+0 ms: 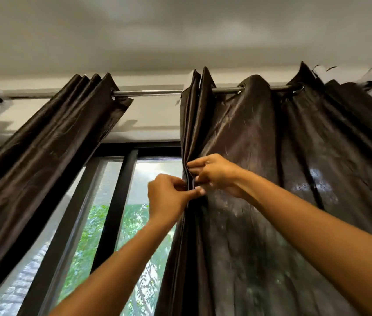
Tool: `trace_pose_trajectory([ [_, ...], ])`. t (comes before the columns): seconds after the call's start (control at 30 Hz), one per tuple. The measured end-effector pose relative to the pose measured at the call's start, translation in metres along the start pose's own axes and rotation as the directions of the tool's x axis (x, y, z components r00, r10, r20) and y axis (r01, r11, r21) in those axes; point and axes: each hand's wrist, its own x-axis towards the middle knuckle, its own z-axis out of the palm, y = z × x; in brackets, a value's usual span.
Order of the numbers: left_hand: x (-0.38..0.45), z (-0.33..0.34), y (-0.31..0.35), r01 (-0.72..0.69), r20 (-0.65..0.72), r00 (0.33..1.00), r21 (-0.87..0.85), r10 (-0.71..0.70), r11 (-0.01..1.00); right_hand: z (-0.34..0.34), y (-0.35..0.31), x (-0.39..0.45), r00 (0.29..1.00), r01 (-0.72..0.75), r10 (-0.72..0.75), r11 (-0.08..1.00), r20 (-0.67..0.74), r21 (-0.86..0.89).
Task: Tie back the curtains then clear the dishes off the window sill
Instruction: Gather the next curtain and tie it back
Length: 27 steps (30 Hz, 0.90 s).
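Observation:
Two dark brown shiny curtains hang from a metal rod (150, 92). The left curtain (50, 142) is bunched and slants down to the left. The right curtain (271, 167) is spread across the right part of the window. My left hand (169, 193) pinches the folded inner edge of the right curtain from the left. My right hand (217, 174) grips the same edge just above it, fingers curled round the pleats. Both arms reach upward. The window sill and dishes are out of view.
A window (116, 213) with dark frame bars and a mesh screen shows between the curtains, with green foliage outside. A white wall strip (153, 115) and the grey ceiling (180, 30) lie above. White brackets carry the rod at each end.

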Motion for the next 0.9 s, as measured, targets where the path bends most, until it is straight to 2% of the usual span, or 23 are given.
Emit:
trace_pose_trajectory([
  [0.07,0.003,0.015,-0.002,-0.028,-0.065,0.997,0.09,0.034,0.996,-0.014,0.007,-0.004,0.999,-0.037,0.039,0.998,-0.026,0.052],
  [0.1,0.003,0.02,-0.002,-0.043,-0.083,0.995,0.13,0.054,0.991,-0.021,0.013,-0.003,0.991,-0.028,0.03,1.0,-0.127,0.013],
  [0.13,0.002,0.025,-0.003,-0.056,-0.088,0.994,0.152,0.07,0.987,-0.03,0.021,-0.001,0.958,-0.038,-0.008,0.988,-0.287,-0.152],
  [0.17,0.001,0.029,-0.004,-0.056,-0.085,0.994,0.153,0.07,0.987,-0.04,0.031,0.002,0.894,-0.127,-0.061,0.916,-0.444,-0.38],
  [0.2,-0.001,0.032,-0.005,-0.046,-0.076,0.995,0.148,0.058,0.988,-0.049,0.042,0.003,0.822,-0.271,-0.112,0.785,-0.559,-0.556],
  [0.23,-0.002,0.033,-0.004,-0.033,-0.064,0.997,0.14,0.043,0.99,-0.057,0.052,0.001,0.764,-0.411,-0.121,0.665,-0.634,-0.623],
  [0.27,-0.002,0.034,-0.005,-0.023,-0.052,0.998,0.13,0.03,0.991,-0.064,0.062,-0.001,0.724,-0.506,-0.083,0.61,-0.685,-0.61],
  [0.3,-0.003,0.035,-0.006,-0.015,-0.041,0.999,0.121,0.02,0.993,-0.07,0.07,-0.004,0.705,-0.55,-0.027,0.61,-0.708,-0.571],
  [0.37,-0.004,0.036,-0.009,-0.012,-0.034,0.999,0.104,0.016,0.994,-0.08,0.08,-0.006,0.701,-0.558,0.083,0.683,-0.708,-0.472],
  [0.43,-0.004,0.036,-0.011,-0.013,-0.041,0.999,0.087,0.016,0.996,-0.084,0.087,0.0,0.71,-0.522,0.093,0.735,-0.698,-0.433],
  [0.57,-0.005,0.032,-0.015,-0.024,-0.046,0.999,0.08,0.028,0.996,-0.075,0.088,0.007,0.679,-0.42,-0.151,0.723,-0.719,-0.548],
  [0.63,-0.006,0.027,-0.015,-0.031,-0.054,0.998,0.074,0.035,0.997,-0.063,0.081,0.008,0.704,-0.339,-0.202,0.747,-0.681,-0.572],
  [0.77,-0.006,0.011,-0.017,-0.056,-0.039,0.998,0.068,0.059,0.996,-0.03,0.057,0.023,0.762,-0.084,-0.272,0.859,-0.588,-0.506],
  [0.9,-0.001,-0.017,-0.022,-0.035,-0.036,0.999,0.057,0.037,0.998,0.034,0.024,0.046,0.833,0.18,-0.368,0.886,-0.414,-0.428],
])
